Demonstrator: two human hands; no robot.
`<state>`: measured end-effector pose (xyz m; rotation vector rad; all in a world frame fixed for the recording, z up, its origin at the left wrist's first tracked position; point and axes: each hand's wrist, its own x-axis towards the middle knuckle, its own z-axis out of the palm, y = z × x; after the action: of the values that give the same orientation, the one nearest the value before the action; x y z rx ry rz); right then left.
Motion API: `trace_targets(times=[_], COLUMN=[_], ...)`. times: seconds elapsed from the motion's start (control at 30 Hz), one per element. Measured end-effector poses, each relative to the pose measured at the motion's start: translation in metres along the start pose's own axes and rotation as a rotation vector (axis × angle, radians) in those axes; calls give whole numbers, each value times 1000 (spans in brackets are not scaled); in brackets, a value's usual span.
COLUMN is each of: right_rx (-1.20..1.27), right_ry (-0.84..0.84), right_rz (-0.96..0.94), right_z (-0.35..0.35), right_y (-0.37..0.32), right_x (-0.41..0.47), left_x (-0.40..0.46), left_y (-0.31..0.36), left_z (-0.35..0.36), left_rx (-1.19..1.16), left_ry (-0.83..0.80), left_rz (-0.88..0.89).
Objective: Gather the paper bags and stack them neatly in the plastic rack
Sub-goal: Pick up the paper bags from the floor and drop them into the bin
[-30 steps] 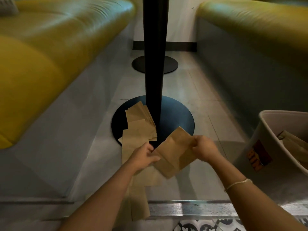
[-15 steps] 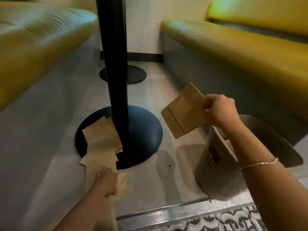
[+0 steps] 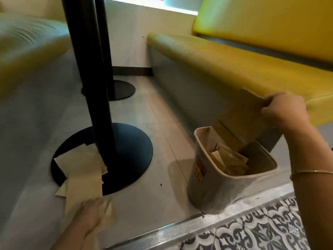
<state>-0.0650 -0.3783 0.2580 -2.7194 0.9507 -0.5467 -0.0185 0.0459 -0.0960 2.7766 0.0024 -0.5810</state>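
The left hand (image 3: 90, 212) lay flat on loose bags (image 3: 82, 170) on the floor (image 3: 155, 112), fingers spread, not gripping. Past that hand the bags ran up onto a black base (image 3: 126, 152), beside the pole (image 3: 93, 73). The right hand (image 3: 284, 110) pinched one bag (image 3: 239, 120) by its top. Below that hand, the bag's low end dipped into the rack (image 3: 216, 192), which had more bags inside.
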Motion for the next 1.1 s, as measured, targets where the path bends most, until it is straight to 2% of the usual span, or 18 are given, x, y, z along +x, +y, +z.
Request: trace_targets(times=[0.1,0.23,0.3,0.37,0.43,0.5,0.57,0.67,0.73,0.8,0.87,1.0,1.03,1.1], right_rx=[-130,-249,-234,-144,-39,68,157,263,392,580,614,262,206,85], right_ry=[-140,-407,-449,-419,-366,-344,-415,-582,-613,-572,-433,-67,-43,-125], right_rz=[13,-1,-3,-24,-70,-150,-241,-345,-368,-352,-336,-279,-223,-116], right_z=[6,44,57,60,57,52,46,34,24,11,-4,-28,-27,-17], right_y=[10,16,16,12,3,-9,-23,-41,-48,-49,-43,-21,-12,-1], right_x=[2,-13,-21,-23,-24,-26,-30,-38,-41,-39,-32,-14,-9,-6], left_x=[3,4,2,-4,-10,-11,-18,-44,-66,-86,-98,-95,-90,-79], left_y=[0,9,15,27,46,74,113,185,234,275,304,324,319,299], left_z=[0,-6,-10,-22,-43,-74,-113,-171,-201,-219,-226,-215,-208,-190], left_rx=[58,200,277,286,135,-200,-406,-570,-632,-663,-653,-682,-665,-564], left_ry=[35,-79,-86,-69,-28,11,91,177,195,214,263,246,217,166], left_rz=[70,68,67,77,117,197,298,491,649,773,841,745,703,610])
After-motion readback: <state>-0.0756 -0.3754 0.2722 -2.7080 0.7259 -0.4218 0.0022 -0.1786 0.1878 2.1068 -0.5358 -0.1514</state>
